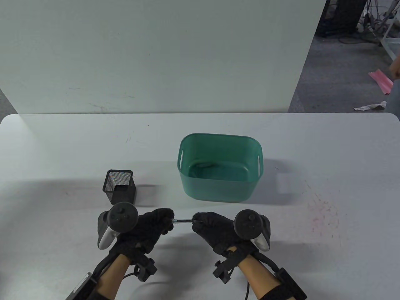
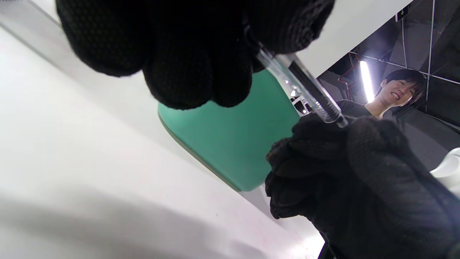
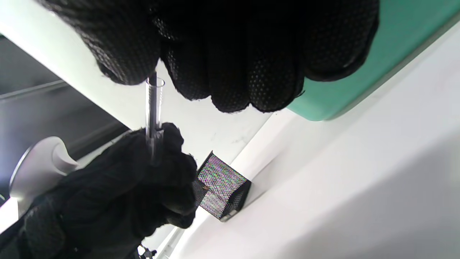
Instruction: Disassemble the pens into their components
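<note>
Clear plastic, the pen (image 1: 183, 220) hangs just above the worktop (image 1: 312, 150) at 6 o'clock of the green bin (image 1: 190, 187). Its long axis runs 9 to 3 o'clock. The left hand (image 1: 150, 226) grips one end, the right hand (image 1: 214, 226) pinches the other. I'd pull straight along that axis, without bending, so the dark refill slides out cleanly.

Looks like a lab or workshop: white tabletop (image 1: 62, 150) against a partition board (image 1: 156, 53), cables (image 1: 375, 15) across grey floor (image 1: 337, 72).
</note>
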